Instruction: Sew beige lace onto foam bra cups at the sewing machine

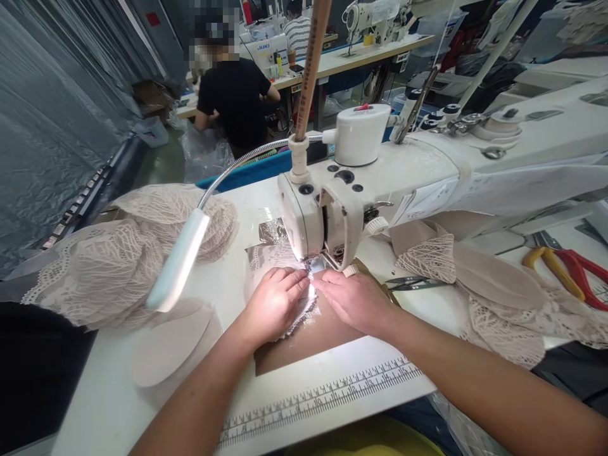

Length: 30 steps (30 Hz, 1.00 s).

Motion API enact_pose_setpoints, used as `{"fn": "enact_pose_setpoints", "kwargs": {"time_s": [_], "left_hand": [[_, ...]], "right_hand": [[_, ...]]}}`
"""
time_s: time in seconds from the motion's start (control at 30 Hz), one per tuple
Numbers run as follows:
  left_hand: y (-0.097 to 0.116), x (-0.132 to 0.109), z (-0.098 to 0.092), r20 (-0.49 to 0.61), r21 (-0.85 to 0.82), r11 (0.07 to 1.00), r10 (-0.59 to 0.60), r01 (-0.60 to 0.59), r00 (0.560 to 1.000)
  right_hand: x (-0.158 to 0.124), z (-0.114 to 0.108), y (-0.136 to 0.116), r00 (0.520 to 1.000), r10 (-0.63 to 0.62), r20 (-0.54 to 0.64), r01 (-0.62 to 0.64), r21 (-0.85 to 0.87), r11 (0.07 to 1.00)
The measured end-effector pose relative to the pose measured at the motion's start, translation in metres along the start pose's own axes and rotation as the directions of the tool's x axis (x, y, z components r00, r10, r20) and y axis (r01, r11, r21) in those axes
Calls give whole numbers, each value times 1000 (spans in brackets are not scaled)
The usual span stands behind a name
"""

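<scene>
Lace piece (266,256) positioned below sewing machine (304,215)

Measuring scale (318,403) runs along the near side of the table (95,399), 6 o'clock. Left hand (278,301) rests palm-down on the lace piece, fingers together; right hand (354,301) lies flattened at its 3 o'clock edge, fingertips near the left's. Whether either pinches the piece cannot be told. Sewing machine stands at 12 o'clock from both. Lace pile (104,266) sits at 9 o'clock; beyond, at 11 o'clock, a co-worker (232,95).

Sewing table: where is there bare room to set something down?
Bare tabletop shows between the lace pile and brown sheet, and front left, beside the beige oval pieces. Crowded: under the sewing machine head, at the left hand and right hand; and the right side, with snips, scissors and lace pieces.
</scene>
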<state>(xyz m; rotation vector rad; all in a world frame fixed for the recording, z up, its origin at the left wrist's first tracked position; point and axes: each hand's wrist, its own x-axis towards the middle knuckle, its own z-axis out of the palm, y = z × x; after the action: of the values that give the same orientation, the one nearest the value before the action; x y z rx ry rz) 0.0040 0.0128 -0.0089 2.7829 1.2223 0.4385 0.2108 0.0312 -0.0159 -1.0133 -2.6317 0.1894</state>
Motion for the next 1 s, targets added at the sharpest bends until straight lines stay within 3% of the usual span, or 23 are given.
{"fn": "enact_pose_setpoints", "kwargs": {"time_s": [0.5,0.77,1.0], "left_hand": [[-3,-2,-1,1,82,995,-64,64,998],[-1,-3,-7,26,1,1000,15,-15,1000],[-7,-4,-3,5,1,993,120,-120,993]], "right_hand": [[4,2,-2,999,46,-3,-46,-73,996],[3,2,-1,994,97,-44,-98,-13,995],[3,2,-2,1000,12,-20,-13,-79,997]]}}
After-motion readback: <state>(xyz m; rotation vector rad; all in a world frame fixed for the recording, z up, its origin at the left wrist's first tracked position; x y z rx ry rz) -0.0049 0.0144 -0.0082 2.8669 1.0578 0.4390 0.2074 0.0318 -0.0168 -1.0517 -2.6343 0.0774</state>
